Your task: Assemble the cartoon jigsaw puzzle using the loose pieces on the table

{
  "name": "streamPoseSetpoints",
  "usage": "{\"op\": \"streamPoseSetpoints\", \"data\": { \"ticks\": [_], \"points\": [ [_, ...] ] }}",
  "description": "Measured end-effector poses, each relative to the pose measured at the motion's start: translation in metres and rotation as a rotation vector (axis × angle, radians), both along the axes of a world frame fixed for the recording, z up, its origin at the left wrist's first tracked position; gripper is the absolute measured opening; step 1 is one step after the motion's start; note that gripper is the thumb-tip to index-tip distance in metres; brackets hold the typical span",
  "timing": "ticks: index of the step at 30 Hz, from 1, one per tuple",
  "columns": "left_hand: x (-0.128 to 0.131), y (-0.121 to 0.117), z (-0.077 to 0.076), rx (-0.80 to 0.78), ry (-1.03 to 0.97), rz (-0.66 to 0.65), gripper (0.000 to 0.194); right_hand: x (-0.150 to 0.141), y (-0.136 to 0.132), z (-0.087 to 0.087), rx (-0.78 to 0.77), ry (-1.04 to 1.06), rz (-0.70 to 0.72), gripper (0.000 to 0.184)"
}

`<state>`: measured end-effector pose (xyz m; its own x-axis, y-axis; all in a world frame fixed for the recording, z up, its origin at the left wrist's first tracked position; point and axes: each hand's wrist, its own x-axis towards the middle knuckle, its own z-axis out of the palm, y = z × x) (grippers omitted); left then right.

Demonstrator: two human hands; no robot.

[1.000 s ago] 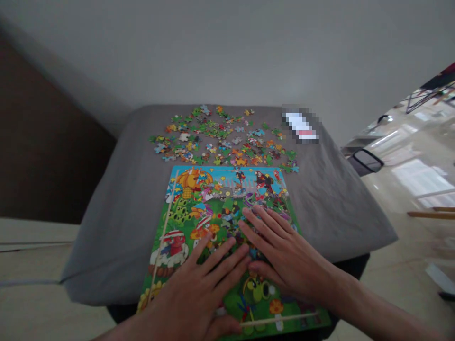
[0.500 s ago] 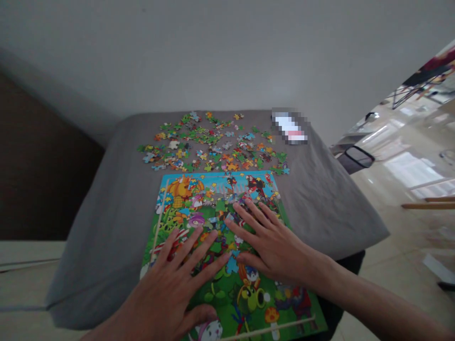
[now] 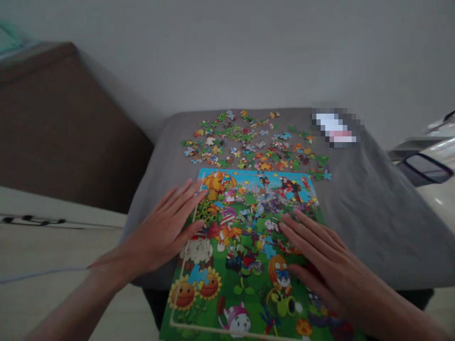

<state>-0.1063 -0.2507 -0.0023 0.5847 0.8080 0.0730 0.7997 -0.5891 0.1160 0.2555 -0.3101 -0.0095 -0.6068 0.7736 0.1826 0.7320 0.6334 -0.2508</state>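
The puzzle board [image 3: 229, 286] overhangs the near edge of the surface [image 3: 355, 203]. Left hand [image 3: 168, 225] and right hand [image 3: 325, 253] flank it, fingers straight, thumbs apart. Pressing the overhang could tip it, spilling pieces [image 3: 269, 247].

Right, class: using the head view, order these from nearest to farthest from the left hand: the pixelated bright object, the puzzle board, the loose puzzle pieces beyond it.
1. Puzzle board: nearest, with the left hand at its left edge.
2. Loose puzzle pieces: just beyond its far edge.
3. Pixelated bright object: farthest, at the far right.
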Motion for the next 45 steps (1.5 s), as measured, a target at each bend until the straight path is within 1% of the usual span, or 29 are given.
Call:
{"op": "streamPoseSetpoints", "data": {
  "ticks": [2, 5, 8, 10, 13, 16, 18, 25, 27, 30, 33, 36, 39, 41, 43, 45],
  "points": [
    [-0.011, -0.011, 0.001, -0.013, 0.002, 0.03, 0.061, 0.001, -0.007, 0.003, 0.001, 0.025, -0.003, 0.064],
    [-0.018, -0.037, 0.004, -0.038, 0.02, -0.011, 0.057, -0.002, -0.016, 0.008, 0.025, 0.052, 0.004, 0.061],
    [-0.018, -0.057, 0.008, -0.082, 0.037, -0.069, 0.053, -0.011, -0.023, 0.014, 0.086, 0.05, 0.093, 0.057],
    [-0.013, -0.056, 0.009, -0.088, 0.021, -0.062, 0.053, -0.021, -0.027, 0.018, 0.128, 0.036, 0.172, 0.052],
    [0.001, -0.036, 0.003, -0.087, -0.003, -0.075, 0.053, -0.041, -0.03, 0.021, 0.142, -0.004, 0.252, 0.043],
    [0.017, -0.009, -0.004, -0.113, 0.04, -0.137, 0.05, -0.058, -0.033, 0.02, 0.132, -0.02, 0.283, 0.038],
    [0.023, 0.001, -0.007, -0.086, 0.071, -0.135, 0.05, -0.063, -0.035, 0.018, 0.131, -0.02, 0.293, 0.036],
    [0.025, 0.008, -0.013, 0.043, 0.176, 0.032, 0.06, -0.049, -0.035, 0.013, 0.123, 0.01, 0.223, 0.035],
    [0.025, 0.018, -0.016, 0.054, 0.18, 0.055, 0.063, -0.047, -0.033, 0.015, 0.109, -0.007, 0.227, 0.036],
    [0.022, 0.043, -0.019, 0.073, 0.164, 0.053, 0.058, -0.046, -0.032, 0.025, 0.039, -0.015, 0.214, 0.036],
    [0.014, 0.067, -0.021, 0.1, 0.171, 0.052, 0.054, -0.039, -0.028, 0.036, -0.051, 0.021, 0.152, 0.036],
    [0.005, 0.088, -0.025, 0.07, 0.185, 0.067, 0.056, -0.02, -0.015, 0.039, -0.11, 0.083, 0.088, 0.038],
    [0.004, 0.104, -0.03, 0.014, 0.137, 0.121, 0.055, 0.008, 0.009, 0.033, -0.119, 0.16, -0.049, 0.038],
    [0.007, 0.11, -0.03, 0.006, 0.081, 0.172, 0.052, 0.024, 0.027, 0.028, -0.1, 0.182, -0.148, 0.035],
    [0.01, 0.11, -0.026, 0.04, 0.034, 0.212, 0.05, 0.035, 0.042, 0.022, -0.061, 0.202, -0.225, 0.032],
    [0.011, 0.107, -0.021, 0.085, 0.002, 0.217, 0.048, 0.039, 0.05, 0.018, -0.039, 0.217, -0.268, 0.03]
  ]
}}
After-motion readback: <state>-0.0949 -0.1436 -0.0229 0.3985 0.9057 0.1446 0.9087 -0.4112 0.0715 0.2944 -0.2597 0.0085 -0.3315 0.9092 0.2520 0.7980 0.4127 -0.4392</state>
